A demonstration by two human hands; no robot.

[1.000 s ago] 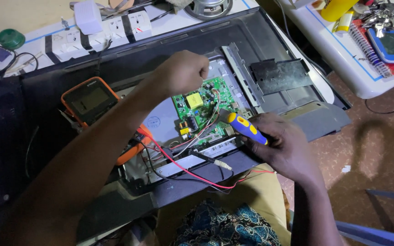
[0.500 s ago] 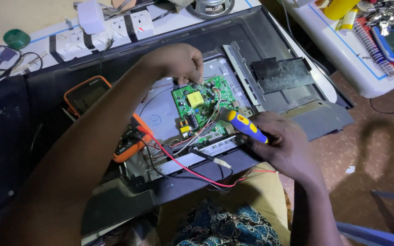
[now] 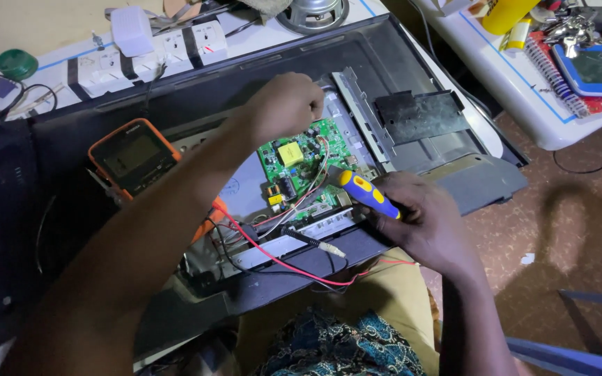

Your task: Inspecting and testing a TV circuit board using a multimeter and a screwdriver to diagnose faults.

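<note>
1. the right hand (image 3: 430, 226), in the lower right of the middle, is clenched round the blue-and-yellow plastic handle of a screwdriver (image 3: 367, 193); the shaft end is hidden, but the handle slants up and left toward the lower right edge of the board, probably so the tip can reach a fastener there.
2. the left hand (image 3: 283, 106), just above centre, is curled into a loose fist over the upper edge of the small green circuit board (image 3: 299, 161); the fingertips are hidden beneath it, so i cannot tell whether it pinches something or only presses down, perhaps steadying the board.
3. the board lies between the two hands, below the left and up-left of the right, seated in the open back of a large flat black screen casing (image 3: 412, 63) laid face down.
4. a thin red wire lead (image 3: 280, 259) and a black one run across the casing's lower edge, just left of the right hand.
5. the orange-cased handheld meter with a dark screen (image 3: 134, 157) rests at centre left, beside the left forearm, within easy glance.
6. a white multi-socket power strip (image 3: 168, 49) sits along the upper left, beyond the casing.
</note>
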